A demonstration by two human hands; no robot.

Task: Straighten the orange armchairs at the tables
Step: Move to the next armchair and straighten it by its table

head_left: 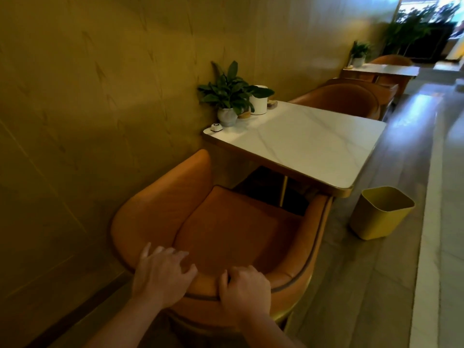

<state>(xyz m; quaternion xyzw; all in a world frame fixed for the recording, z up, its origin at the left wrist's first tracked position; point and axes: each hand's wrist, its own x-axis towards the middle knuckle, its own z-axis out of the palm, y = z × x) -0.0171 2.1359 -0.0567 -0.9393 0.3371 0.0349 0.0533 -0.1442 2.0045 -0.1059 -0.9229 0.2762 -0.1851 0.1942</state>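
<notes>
An orange armchair [226, 229] with a curved back stands right in front of me, facing a white marble table [308, 144]. Its right arm reaches under the table's near edge. My left hand [163, 275] lies over the top of the backrest with fingers spread. My right hand [244, 290] is curled around the backrest rim just to the right of it. A second orange armchair [344, 99] sits on the far side of the table. Further back, more orange armchairs [391, 62] surround another table [391, 69].
A yellow bin [379, 213] stands on the floor right of the chair. Against the wall on the table are a potted plant [229, 96], a white container [258, 102] and a small call button [216, 127]. A wall runs close on the left; an aisle on the right.
</notes>
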